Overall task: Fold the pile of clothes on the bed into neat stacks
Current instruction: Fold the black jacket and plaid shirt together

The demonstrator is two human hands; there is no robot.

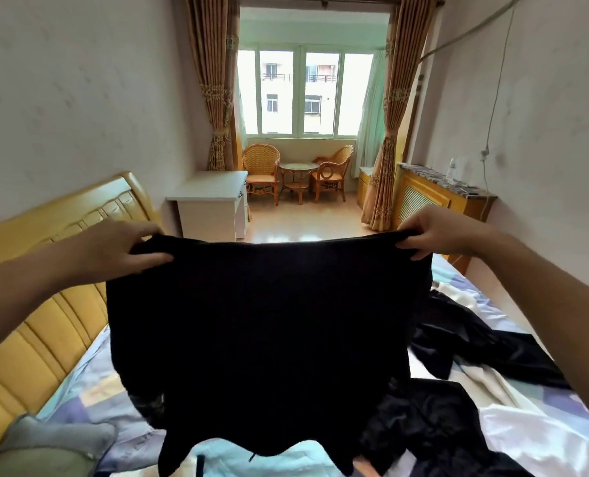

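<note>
No legible text, labels, brands, numbers or signs observed. Black garment (265, 332) held up over the bed (513, 418): plain surface, no print or tag readable. Bottle (451, 172) on the cabinet beyond the bed: label too small to read.

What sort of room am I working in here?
A home bedroom, most likely: a bed with a padded headboard, curtains, and wicker chairs by the window.
</note>
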